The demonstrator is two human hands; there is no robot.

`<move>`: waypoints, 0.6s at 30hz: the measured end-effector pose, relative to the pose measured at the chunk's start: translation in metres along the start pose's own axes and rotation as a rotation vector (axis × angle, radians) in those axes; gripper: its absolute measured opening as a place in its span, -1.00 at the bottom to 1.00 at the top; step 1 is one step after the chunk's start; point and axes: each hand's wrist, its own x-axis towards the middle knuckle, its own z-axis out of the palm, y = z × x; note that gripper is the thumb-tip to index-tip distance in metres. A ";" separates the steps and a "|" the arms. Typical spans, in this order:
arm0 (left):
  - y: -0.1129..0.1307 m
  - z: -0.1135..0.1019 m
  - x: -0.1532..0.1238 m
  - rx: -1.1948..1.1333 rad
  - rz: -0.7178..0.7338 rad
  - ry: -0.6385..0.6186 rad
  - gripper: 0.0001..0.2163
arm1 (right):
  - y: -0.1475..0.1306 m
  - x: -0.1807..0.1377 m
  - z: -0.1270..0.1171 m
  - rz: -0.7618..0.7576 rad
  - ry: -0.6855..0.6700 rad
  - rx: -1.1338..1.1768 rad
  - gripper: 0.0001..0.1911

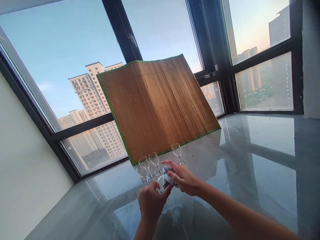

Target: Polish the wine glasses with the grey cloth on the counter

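Note:
My left hand (151, 201) is closed around a small clear stemmed glass (160, 185), mostly hidden by my fingers. My right hand (183, 178) pinches a grey-white cloth (166, 175) and presses it into the top of that glass. Just beyond my hands, three more clear stemmed glasses stand upright on the glossy grey surface (250, 173): one at the left (143, 166), one in the middle (154, 161), and one apart to the right (177, 152).
A brown bamboo mat (155, 103) with a green edge leans against the black-framed windows (82, 126) behind the glasses. A pale wall (22, 166) borders the left side. High-rise buildings show outside.

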 end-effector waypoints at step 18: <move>0.004 -0.005 -0.002 0.032 -0.019 0.007 -0.58 | 0.012 0.006 0.002 0.178 -0.147 0.275 -0.38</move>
